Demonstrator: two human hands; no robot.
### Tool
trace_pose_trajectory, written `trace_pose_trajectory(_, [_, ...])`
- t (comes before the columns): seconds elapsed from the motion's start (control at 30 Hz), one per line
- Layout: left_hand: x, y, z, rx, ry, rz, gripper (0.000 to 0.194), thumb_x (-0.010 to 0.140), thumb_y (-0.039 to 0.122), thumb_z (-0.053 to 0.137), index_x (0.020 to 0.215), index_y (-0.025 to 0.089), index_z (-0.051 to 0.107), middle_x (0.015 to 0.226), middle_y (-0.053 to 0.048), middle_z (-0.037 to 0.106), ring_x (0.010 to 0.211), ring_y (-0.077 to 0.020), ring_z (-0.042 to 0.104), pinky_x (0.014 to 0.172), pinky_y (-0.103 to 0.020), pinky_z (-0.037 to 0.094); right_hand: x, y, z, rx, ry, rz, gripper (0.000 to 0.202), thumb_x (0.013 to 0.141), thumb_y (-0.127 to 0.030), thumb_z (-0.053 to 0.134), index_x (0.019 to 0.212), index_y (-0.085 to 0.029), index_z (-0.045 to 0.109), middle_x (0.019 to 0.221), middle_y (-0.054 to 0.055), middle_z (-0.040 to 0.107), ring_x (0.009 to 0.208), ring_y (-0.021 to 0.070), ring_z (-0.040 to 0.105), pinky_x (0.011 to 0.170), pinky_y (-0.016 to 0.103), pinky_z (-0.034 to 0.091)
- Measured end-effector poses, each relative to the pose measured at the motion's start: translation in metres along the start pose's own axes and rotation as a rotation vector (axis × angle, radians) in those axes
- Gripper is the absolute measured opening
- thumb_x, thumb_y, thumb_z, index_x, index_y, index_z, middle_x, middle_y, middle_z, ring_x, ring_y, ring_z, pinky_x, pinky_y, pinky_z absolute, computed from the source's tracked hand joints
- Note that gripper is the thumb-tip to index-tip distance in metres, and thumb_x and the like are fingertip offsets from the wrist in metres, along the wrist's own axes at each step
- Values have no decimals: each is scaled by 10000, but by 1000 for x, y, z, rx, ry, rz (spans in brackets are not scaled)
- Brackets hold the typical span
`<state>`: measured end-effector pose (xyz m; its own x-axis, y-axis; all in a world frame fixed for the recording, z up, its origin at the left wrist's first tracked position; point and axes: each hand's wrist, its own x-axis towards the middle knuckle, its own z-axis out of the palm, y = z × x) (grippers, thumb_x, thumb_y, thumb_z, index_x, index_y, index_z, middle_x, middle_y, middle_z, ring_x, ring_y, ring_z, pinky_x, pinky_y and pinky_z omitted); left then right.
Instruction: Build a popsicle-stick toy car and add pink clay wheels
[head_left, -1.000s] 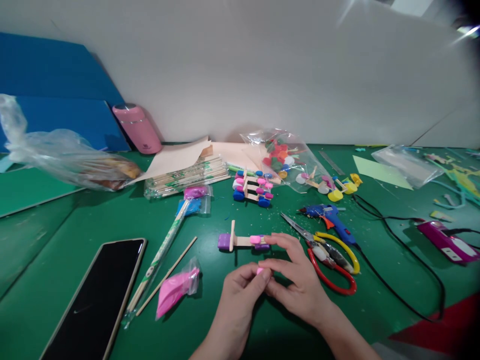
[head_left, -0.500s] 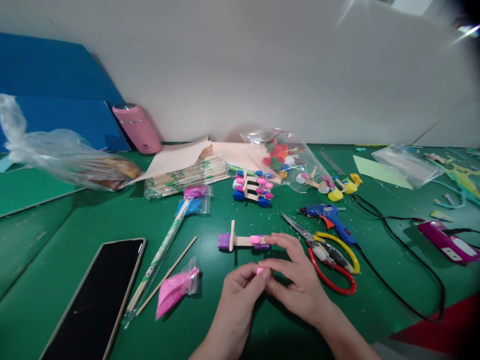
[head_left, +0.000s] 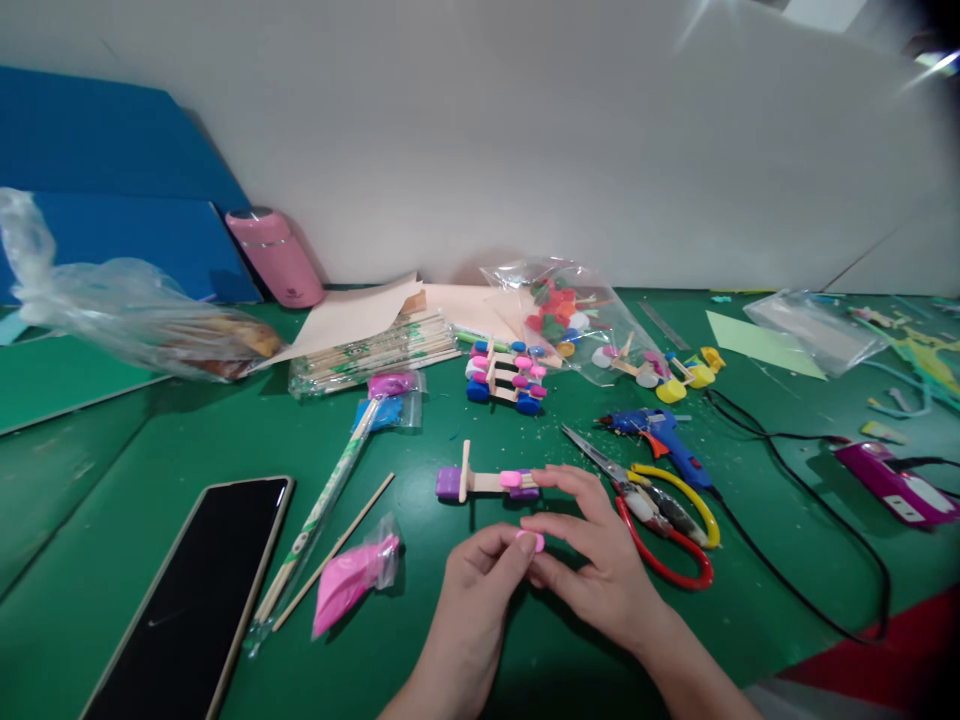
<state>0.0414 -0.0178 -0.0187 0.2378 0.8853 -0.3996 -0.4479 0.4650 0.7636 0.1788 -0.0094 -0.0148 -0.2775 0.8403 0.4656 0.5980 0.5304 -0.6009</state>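
Observation:
A small pink clay piece is pinched between the thumb and fingers of my left hand. My right hand holds the same piece from the right, its thumb and a finger at the edge. Its index finger reaches to the right end of a small stick model lying just beyond, with purple blocks, a crosswise stick and a pink oval on top. A bag of pink clay rests left of my hands. More small models stand together farther back.
Scissors and a blue glue gun with a black cable lie to the right. At the left are a phone, a loose stick and wrapped sticks. A pink bottle leans at the back.
The pink piece shows more between my fingertips, and my fingers have shifted slightly around it. The objects on the table have not moved.

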Motion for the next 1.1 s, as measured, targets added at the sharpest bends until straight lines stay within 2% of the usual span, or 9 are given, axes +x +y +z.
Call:
trace_pose_trajectory(0.17, [-2,4,4,-9,14,-12,135,695,256,662,667,125,649,578,2,569,587,-98,463,596,-216,368,0,-1,-1,-6,-7,12,152,749,-222,603,896,-232,638,1172,71,504,1130,260,425,929,464,377])
trace_pose_trajectory(0.57, [2,1,0,-42,-2,-18,135,677,247,680,634,121,658,576,-1,578,576,-95,464,587,-209,370,0,-1,1,27,-17,24,163,743,-215,613,904,-238,627,1170,65,501,1139,256,412,943,461,362])
trace_pose_trajectory(0.67, [1,3,0,-81,-6,-29,115,681,229,679,640,124,658,612,-5,595,601,-94,478,597,-199,371,-1,-2,-2,127,-52,78,245,729,-240,636,972,-242,605,1221,70,459,1162,253,396,967,448,344])
trace_pose_trajectory(0.73, [0,5,0,-124,-34,-44,106,695,215,665,635,128,651,620,-4,598,608,-94,490,604,-198,376,-1,-3,-5,277,-102,150,328,744,-298,619,1062,-236,568,1266,85,422,1179,252,392,975,435,347])
trace_pose_trajectory(0.87, [-4,7,1,-218,-193,-103,142,740,206,606,632,120,642,580,-6,570,568,-102,504,597,-227,395,0,-7,-13,572,-253,250,366,819,-434,485,1120,-237,550,1312,92,392,1204,258,387,945,427,390])
trace_pose_trajectory(0.97, [-5,8,1,-271,-250,-152,116,716,207,628,652,113,654,570,-10,566,553,-109,514,575,-236,404,1,-9,-14,622,-309,274,315,821,-429,487,1062,-254,590,1311,72,398,1198,246,401,929,415,404])
trace_pose_trajectory(1.1, [-5,7,1,-306,-237,-166,109,686,209,660,653,105,665,571,-10,573,549,-101,519,568,-222,414,1,-9,-12,607,-266,268,267,796,-404,540,998,-245,615,1277,74,432,1173,239,428,968,427,351])
